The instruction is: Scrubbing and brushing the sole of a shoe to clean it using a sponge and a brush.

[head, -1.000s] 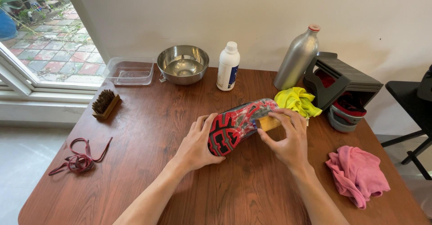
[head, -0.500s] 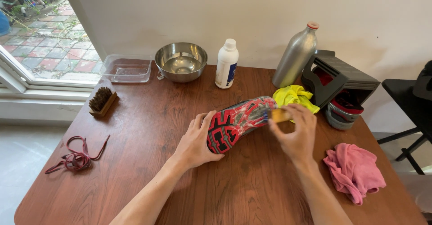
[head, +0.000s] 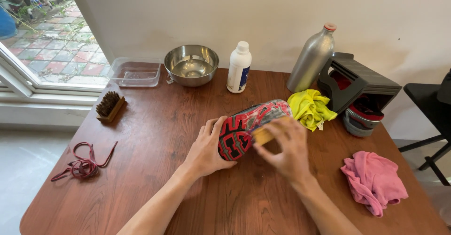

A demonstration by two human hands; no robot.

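Left hand (head: pixel 206 148) clamps the shoe (head: pixel 251 127) sole-up against the bench (head: pixel 155 122), steadying it. Right hand (head: pixel 286 150), just beside, closes its grip on a small brush (head: pixel 264 134) pressed to the sole.

Left hand (head: pixel 206 148): palm down, fingers spread and curled, forearm bare, reaching in from lower left.
Right hand (head: pixel 285 148): fingers pinched together, blurred, wrist bent.
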